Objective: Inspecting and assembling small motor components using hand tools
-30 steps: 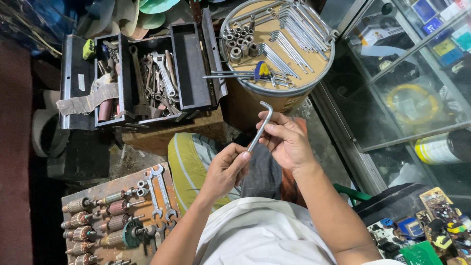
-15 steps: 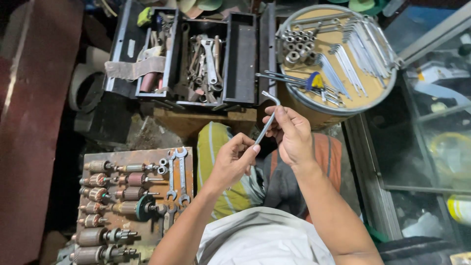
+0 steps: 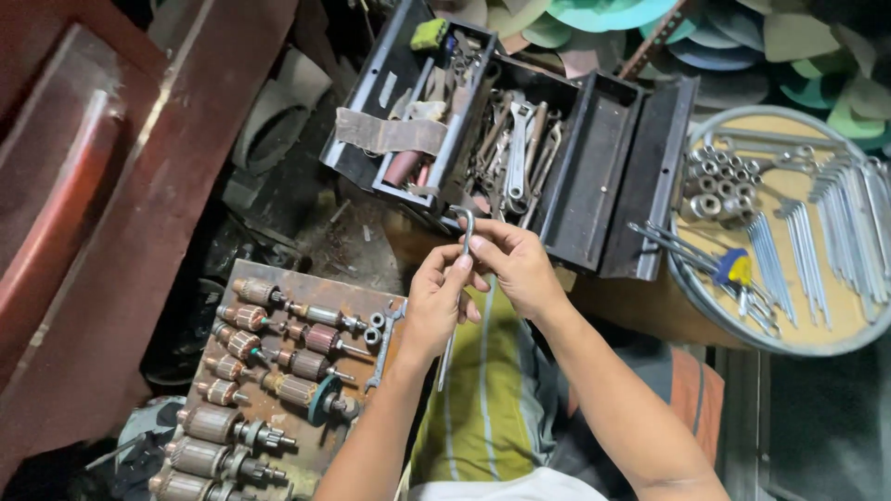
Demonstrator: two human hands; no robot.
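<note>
Now | hex key [image 3: 466, 221]: slim grey metal, hooked top | both hands pinch

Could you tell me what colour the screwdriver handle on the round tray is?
Blue and yellow handle, head view.

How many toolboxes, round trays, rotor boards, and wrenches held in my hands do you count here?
Toolbox: 1
Round tray: 1
Rotor board: 1
Bent wrench, held by left hand and right hand: 1
Total: 4
</note>
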